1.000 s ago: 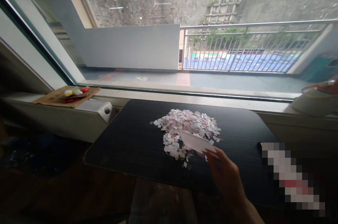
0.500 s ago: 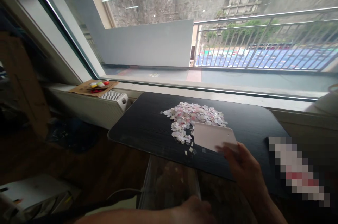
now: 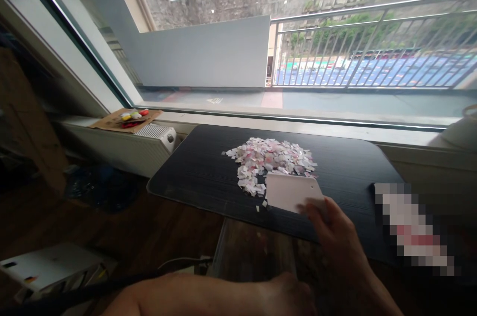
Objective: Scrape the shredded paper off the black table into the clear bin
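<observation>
1 floor marking (image 3: 215, 101) is illegible; right hand (image 3: 335, 224) grips pale scraper (image 3: 290, 191).

The right grip (image 3: 333, 224) is a bare hand; the right forearm (image 3: 368, 278) is uncovered as far as the view reaches, tapering toward the wrist (image 3: 350, 249). The left grip (image 3: 292, 293) looks dim and blurred, the left forearm (image 3: 194, 292) uncovered and smoothly rounded.

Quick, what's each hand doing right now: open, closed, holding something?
Left hand: too dark and blurred to tell whether it is open, closed or holding anything.
Right hand: closed, holding a pale flat plate by one end.
</observation>
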The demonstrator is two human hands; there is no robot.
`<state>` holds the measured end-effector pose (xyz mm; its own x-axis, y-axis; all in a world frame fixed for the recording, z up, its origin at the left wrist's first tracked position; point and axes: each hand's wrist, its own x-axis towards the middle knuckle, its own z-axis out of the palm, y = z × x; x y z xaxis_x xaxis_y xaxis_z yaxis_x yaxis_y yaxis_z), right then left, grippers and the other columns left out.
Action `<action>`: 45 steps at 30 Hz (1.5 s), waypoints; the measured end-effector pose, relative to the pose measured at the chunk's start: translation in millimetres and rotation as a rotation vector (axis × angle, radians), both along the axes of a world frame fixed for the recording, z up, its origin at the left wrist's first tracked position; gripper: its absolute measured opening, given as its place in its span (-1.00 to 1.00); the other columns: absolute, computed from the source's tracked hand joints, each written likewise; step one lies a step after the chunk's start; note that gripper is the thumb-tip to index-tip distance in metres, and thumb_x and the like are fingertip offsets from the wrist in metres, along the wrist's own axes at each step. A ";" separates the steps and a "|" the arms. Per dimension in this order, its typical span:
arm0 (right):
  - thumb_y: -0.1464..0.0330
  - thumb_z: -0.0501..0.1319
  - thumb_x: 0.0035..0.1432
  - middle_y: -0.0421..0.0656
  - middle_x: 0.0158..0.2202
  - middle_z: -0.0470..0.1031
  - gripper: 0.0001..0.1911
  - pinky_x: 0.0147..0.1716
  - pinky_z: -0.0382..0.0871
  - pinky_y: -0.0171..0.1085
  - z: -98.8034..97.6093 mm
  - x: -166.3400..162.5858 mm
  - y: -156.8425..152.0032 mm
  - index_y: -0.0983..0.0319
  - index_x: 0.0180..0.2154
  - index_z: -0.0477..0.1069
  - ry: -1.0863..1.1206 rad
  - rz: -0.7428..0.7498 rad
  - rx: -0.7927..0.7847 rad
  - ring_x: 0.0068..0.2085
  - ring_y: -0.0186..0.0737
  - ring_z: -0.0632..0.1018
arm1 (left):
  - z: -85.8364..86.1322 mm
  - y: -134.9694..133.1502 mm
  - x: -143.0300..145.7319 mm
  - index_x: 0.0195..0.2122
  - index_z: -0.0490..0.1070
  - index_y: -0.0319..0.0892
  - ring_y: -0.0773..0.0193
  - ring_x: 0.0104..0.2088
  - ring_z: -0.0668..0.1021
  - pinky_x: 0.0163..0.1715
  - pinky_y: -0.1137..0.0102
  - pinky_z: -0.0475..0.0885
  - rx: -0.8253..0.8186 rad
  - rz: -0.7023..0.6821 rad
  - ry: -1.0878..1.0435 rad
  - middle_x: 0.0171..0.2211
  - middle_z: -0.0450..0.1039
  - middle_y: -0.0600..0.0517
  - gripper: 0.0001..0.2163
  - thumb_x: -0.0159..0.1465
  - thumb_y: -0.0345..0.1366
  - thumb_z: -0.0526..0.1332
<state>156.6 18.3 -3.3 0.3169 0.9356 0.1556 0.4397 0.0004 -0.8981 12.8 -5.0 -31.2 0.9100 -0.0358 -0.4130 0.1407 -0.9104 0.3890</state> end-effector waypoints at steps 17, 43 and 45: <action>0.17 0.21 0.16 -0.20 -0.36 0.66 -0.81 -0.29 0.51 -0.27 15.6 -3.3 -26.2 0.12 -0.31 0.50 0.007 -0.064 -0.026 -0.32 -0.13 0.65 | 8.7 -4.1 -0.5 -0.39 0.55 -0.14 0.17 -0.31 0.55 -0.62 0.38 0.22 0.043 0.043 0.027 -0.38 0.56 0.00 -0.84 0.31 -0.29 0.21; 0.16 0.26 0.14 -0.20 -0.40 0.65 -0.81 -0.37 0.53 -0.31 2.4 -2.6 -27.1 0.13 -0.31 0.49 0.061 -0.021 -0.056 -0.39 -0.15 0.64 | -6.6 -9.0 -22.0 -0.50 0.51 -0.19 0.12 -0.25 0.54 -0.59 0.38 0.16 0.104 0.042 -0.066 -0.38 0.55 0.02 -0.84 0.23 -0.31 0.33; 0.16 0.25 0.15 -0.20 -0.39 0.64 -0.82 -0.36 0.52 -0.30 7.2 -6.4 -29.7 0.13 -0.30 0.49 0.072 -0.039 -0.052 -0.38 -0.15 0.64 | -7.0 -13.4 -23.4 -0.50 0.50 -0.18 0.10 -0.25 0.52 -0.55 0.36 0.21 0.156 0.070 -0.125 -0.40 0.53 -0.02 -0.82 0.23 -0.29 0.33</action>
